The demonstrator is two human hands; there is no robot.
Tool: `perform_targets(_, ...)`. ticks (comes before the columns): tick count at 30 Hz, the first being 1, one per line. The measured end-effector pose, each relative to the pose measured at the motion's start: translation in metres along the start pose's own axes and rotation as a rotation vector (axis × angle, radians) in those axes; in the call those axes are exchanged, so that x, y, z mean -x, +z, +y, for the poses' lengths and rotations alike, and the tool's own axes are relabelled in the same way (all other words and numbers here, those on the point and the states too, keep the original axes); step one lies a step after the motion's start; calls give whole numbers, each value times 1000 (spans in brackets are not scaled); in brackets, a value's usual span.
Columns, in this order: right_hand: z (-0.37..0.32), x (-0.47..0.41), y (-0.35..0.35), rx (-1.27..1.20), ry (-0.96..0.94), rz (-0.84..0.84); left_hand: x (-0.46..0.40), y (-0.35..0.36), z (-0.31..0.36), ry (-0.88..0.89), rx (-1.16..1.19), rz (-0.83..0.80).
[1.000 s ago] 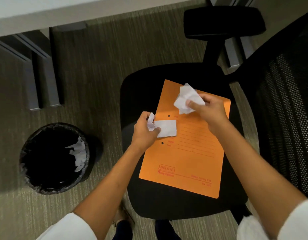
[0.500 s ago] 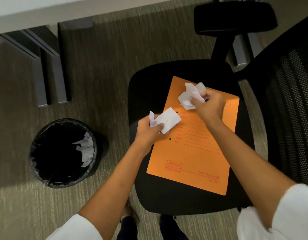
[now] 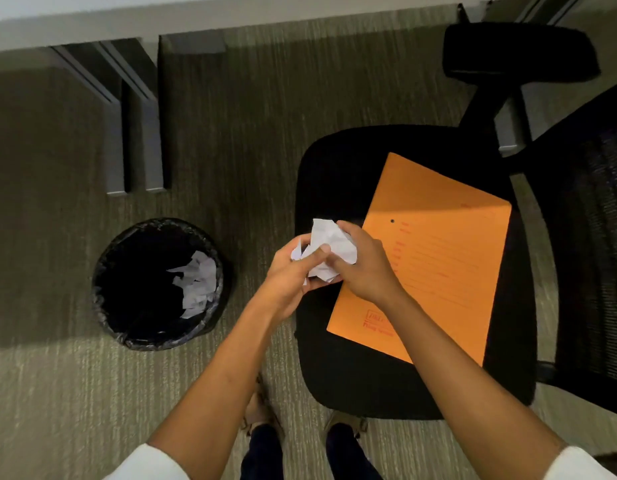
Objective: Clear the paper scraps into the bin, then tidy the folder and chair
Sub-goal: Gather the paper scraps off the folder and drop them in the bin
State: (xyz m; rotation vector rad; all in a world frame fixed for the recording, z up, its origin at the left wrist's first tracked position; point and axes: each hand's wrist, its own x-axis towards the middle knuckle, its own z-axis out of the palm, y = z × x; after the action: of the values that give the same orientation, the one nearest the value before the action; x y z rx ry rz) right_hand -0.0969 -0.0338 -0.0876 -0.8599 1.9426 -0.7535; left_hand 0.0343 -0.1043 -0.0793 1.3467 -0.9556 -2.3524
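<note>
My left hand (image 3: 289,275) and my right hand (image 3: 364,266) meet over the left edge of the black chair seat (image 3: 338,174). Both are closed together around a wad of crumpled white paper scraps (image 3: 329,245). An orange folder (image 3: 445,244) lies flat on the seat, just right of my hands, with nothing on top of it. The round bin (image 3: 158,285) with a black liner stands on the carpet to the left of the chair. White scraps (image 3: 196,284) lie inside it against its right wall.
The chair's mesh back (image 3: 594,237) rises at the right and its black armrest (image 3: 518,51) sits at the upper right. Grey desk legs (image 3: 137,133) stand behind the bin under a pale desk edge (image 3: 196,15). My feet (image 3: 262,410) are on the carpet below.
My hands were apart over the folder, each with its own scrap. They have come together to the left, off the folder, bunching the scraps into one wad nearer the bin.
</note>
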Motion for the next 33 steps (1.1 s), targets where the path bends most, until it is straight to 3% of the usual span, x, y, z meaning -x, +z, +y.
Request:
perform_targets(5, -21, 13, 43, -10, -66, -69, 22, -32, -2, 86, 1, 74)
perform_targets(11, -61, 31, 95, -193, 35, -184, 50, -89, 0, 120, 98, 116)
perform_targets(20, -95, 33, 139, -359, 117, -175, 67, -175, -15, 102, 365, 456)
perform_targets(26, -104, 31, 169, -334, 91, -247, 74, -238, -16, 106, 578, 625)
perform_targets(29, -107, 31, 190, -312, 88, -263, 75, -264, -17, 68, 654, 650)
perform_targets(33, -110, 30, 204, -291, 99, -273, 81, -285, -15, 3, 795, 568)
